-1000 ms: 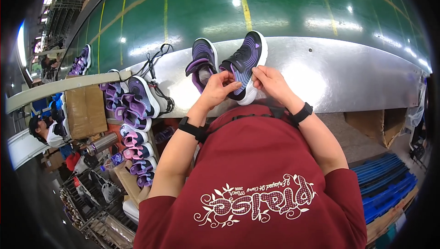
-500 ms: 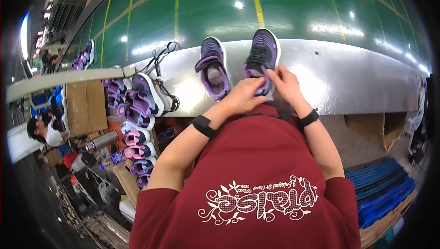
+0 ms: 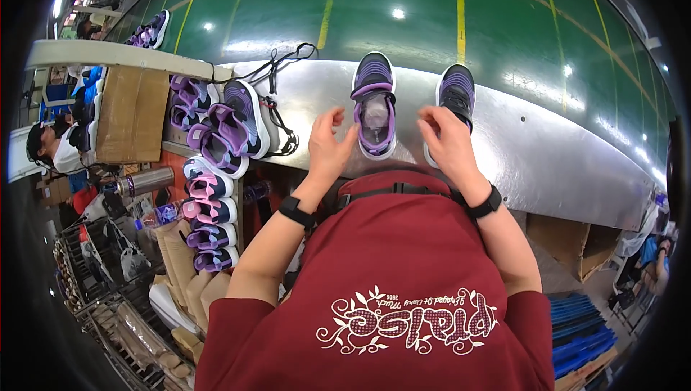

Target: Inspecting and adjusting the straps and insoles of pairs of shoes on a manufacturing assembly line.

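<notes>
Two dark grey and purple sneakers stand on the metal ledge in front of me, toes pointing away. The left sneaker (image 3: 374, 128) shows its purple-lined opening with pale, see-through stuffing inside. My left hand (image 3: 331, 147) hovers just left of it, fingers loosely bent and apart, holding nothing. Over the heel end of the right sneaker (image 3: 456, 92) is my right hand (image 3: 448, 145), its thumb and fingers apart. That hand hides most of this shoe's opening and heel; whether it touches the shoe I cannot tell.
Several purple sneakers (image 3: 219, 139) crowd the ledge's left end beside black cords (image 3: 277, 67). Below them runs a column of pink and purple shoes (image 3: 209, 207). A green belt (image 3: 403, 2) with yellow lines lies beyond the metal ledge (image 3: 561, 132). A person (image 3: 61, 147) is at far left.
My left hand has left the right sneaker and moved to the left sneaker's outer side. My right hand has drawn back from the right sneaker's collar. The whole view has shifted.
</notes>
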Demonstrator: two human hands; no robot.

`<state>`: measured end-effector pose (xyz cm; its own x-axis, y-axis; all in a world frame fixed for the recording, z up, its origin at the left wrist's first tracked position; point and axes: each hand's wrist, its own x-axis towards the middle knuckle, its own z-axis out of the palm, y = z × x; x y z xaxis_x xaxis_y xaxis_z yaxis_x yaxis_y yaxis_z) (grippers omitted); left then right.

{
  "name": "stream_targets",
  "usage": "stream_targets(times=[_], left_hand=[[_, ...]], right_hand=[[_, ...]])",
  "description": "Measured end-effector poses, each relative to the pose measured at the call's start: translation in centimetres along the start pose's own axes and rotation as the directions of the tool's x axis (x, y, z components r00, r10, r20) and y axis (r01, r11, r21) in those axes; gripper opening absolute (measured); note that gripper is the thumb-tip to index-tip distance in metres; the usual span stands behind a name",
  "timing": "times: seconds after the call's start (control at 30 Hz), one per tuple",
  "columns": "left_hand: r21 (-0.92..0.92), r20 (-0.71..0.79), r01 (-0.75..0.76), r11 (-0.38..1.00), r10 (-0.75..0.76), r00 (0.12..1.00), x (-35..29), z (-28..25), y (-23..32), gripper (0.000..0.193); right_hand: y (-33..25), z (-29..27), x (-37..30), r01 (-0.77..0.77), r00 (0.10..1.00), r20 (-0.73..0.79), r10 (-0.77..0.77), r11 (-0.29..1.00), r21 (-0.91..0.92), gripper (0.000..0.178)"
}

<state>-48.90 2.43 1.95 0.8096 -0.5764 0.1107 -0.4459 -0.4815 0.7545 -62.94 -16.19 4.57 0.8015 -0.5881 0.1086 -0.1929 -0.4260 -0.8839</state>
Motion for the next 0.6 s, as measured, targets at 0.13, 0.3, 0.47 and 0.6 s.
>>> stream_targets(times=[0.13, 0.3, 0.47, 0.6], left_hand=[[-0.025, -0.015, -0.068, 0.997, 0.068, 0.998, 2.7, 1.3, -0.7, 0.048], [-0.112, 0.041, -0.121, 0.986, 0.126, 0.991, 3.9, 1.7, -0.1, 0.043], [0.015, 0.139, -0.313, 0.95, 0.308, 0.941, 3.4, 0.6, -0.6, 0.042], [0.098, 0.188, -0.377, 0.921, 0.354, 0.916, 3.9, -0.1, 0.8, 0.043]], right_hand=[[0.4, 3.4, 3.1, 0.006, 0.999, 0.033, -0.005, 0.999, -0.047, 0.022], [0.1, 5.3, 4.3, -0.082, 0.997, 0.006, 0.083, 0.994, -0.078, 0.028], [0.0, 5.7, 3.9, -0.057, 0.998, -0.039, 0.05, 0.978, -0.201, 0.019], [0.1, 5.8, 3.8, -0.147, 0.988, -0.062, 0.14, 0.983, -0.112, 0.015]])
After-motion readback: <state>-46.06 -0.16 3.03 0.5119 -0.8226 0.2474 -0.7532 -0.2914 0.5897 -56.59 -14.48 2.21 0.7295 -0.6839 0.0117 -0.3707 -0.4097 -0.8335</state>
